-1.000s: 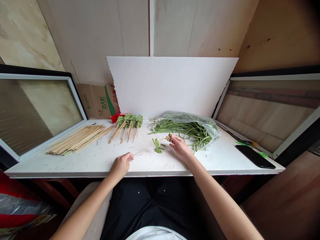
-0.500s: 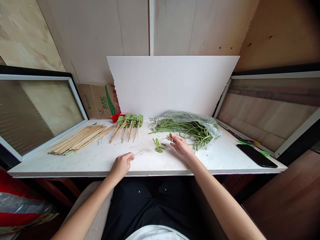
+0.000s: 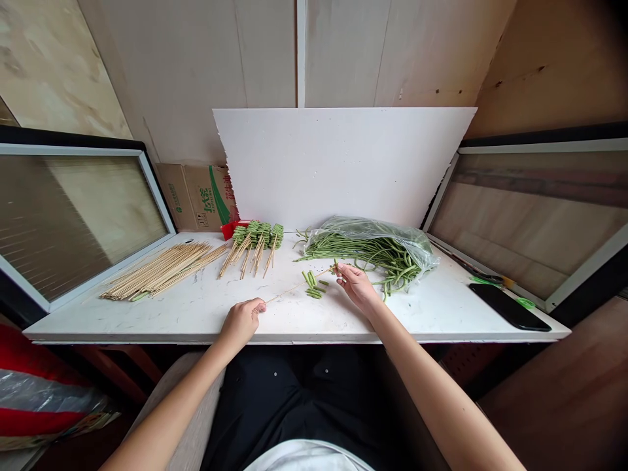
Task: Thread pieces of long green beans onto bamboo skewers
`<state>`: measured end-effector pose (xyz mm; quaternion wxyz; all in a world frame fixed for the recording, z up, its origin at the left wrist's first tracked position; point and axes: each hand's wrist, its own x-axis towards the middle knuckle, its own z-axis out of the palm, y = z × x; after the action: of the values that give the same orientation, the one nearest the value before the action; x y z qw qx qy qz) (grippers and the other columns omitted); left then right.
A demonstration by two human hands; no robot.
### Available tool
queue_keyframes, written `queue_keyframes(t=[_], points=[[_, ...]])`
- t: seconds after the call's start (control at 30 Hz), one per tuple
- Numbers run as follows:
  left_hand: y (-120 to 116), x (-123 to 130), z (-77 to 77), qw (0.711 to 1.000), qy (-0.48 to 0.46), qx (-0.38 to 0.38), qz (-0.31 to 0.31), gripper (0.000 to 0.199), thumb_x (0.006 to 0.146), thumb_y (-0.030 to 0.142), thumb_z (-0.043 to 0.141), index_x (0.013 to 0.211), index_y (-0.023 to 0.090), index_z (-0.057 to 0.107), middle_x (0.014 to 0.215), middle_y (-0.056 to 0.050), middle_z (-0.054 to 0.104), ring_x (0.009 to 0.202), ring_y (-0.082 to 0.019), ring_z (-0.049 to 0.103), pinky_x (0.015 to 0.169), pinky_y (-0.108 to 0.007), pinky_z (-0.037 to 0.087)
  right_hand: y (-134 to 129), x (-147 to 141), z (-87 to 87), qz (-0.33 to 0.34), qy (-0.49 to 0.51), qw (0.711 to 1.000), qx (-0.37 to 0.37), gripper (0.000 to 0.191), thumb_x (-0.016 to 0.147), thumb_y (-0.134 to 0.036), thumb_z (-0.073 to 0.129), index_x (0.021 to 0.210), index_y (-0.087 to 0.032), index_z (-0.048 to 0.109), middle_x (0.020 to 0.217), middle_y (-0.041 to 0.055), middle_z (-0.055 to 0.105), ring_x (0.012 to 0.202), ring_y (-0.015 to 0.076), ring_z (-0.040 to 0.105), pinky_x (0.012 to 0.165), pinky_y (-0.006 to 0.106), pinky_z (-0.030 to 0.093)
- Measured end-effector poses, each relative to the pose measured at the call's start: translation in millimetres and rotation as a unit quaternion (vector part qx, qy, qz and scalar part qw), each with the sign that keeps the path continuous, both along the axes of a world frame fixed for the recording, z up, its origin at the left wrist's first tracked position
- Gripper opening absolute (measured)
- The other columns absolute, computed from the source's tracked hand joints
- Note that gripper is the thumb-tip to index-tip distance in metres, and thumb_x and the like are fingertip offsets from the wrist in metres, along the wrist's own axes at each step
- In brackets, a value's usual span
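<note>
My left hand [image 3: 244, 318] is closed on the near end of a thin bamboo skewer [image 3: 294, 288] that slants up to the right. At its far end, my right hand [image 3: 354, 282] pinches a short piece of green bean [image 3: 335, 265] at the skewer's tip. Several cut bean pieces [image 3: 313, 282] lie on the white table just left of my right hand. Behind that hand, long green beans [image 3: 363, 247] spill from a clear plastic bag [image 3: 392, 229]. Left of the middle lie skewers threaded with bean pieces [image 3: 259, 233], their bare sticks toward me.
A pile of bare skewers [image 3: 164, 268] covers the table's left side. A black phone [image 3: 510, 306] and scissors [image 3: 483, 275] lie at the right. A white board [image 3: 343, 163] and a cardboard box [image 3: 191, 196] stand at the back. Framed glass panels flank the table [image 3: 161, 320].
The view has shifted slightly, moving the scene a little to the right. Both hands keep the same hold on the skewer and bean piece.
</note>
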<state>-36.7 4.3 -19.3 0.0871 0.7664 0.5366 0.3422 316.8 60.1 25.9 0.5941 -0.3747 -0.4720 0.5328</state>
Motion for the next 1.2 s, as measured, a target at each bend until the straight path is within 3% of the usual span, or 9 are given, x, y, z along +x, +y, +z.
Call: queue_keyframes(t=[0.4,0.57,0.73,1.0,1.2], points=[[0,-1,-1.4,1.0,0.011,-0.001,0.011,0.027,0.093,0.016,0.047,0.085,0.023,0.072,0.087,-0.004,0.079,0.08,-0.022,0.071,0.073,-0.029,0.048,-4,-5,3.0,-0.053,-0.037,0.998,0.021,0.036,0.073,-0.058,0.086,0.08,-0.023,0.079,0.098,0.0089,0.074,0.095,0.024,0.061,0.074,0.033,0.043],[0,-1,-2.8,1.0,-0.006,0.009,0.015,0.027,0.095,0.018,0.046,0.087,0.023,0.072,0.089,-0.004,0.079,0.078,-0.02,0.071,0.072,-0.028,0.048,-6,-5,3.9,-0.016,0.003,1.0,0.02,0.036,0.074,-0.057,0.085,0.088,-0.025,0.079,0.098,0.0071,0.072,0.086,0.0196,0.058,0.072,0.031,0.043],[-1,-1,-2.0,1.0,-0.007,0.011,0.013,0.027,0.095,0.017,0.045,0.087,0.023,0.071,0.088,-0.004,0.078,0.078,-0.02,0.071,0.071,-0.027,0.048,-6,-5,4.1,0.008,0.014,1.0,0.014,0.037,0.073,-0.057,0.086,0.082,-0.023,0.074,0.098,0.0065,0.07,0.085,0.0179,0.057,0.073,0.03,0.044],[1,-2,-3.9,1.0,0.002,0.019,0.008,0.028,0.094,0.016,0.046,0.086,0.022,0.072,0.086,-0.004,0.078,0.078,-0.02,0.071,0.074,-0.028,0.05,-2,-6,-1.2,-0.038,-0.012,0.999,0.006,0.033,0.075,-0.055,0.084,0.083,-0.025,0.074,0.1,0.007,0.071,0.098,0.0226,0.061,0.075,0.031,0.043],[2,-2,-4.2,1.0,0.0,0.022,0.007,0.029,0.093,0.015,0.047,0.085,0.022,0.073,0.085,-0.004,0.077,0.077,-0.02,0.071,0.074,-0.028,0.051,-5,-12,1.4,-0.038,-0.005,0.999,0.008,0.033,0.073,-0.054,0.086,0.081,-0.024,0.075,0.096,0.0066,0.07,0.096,0.0226,0.06,0.074,0.031,0.043]])
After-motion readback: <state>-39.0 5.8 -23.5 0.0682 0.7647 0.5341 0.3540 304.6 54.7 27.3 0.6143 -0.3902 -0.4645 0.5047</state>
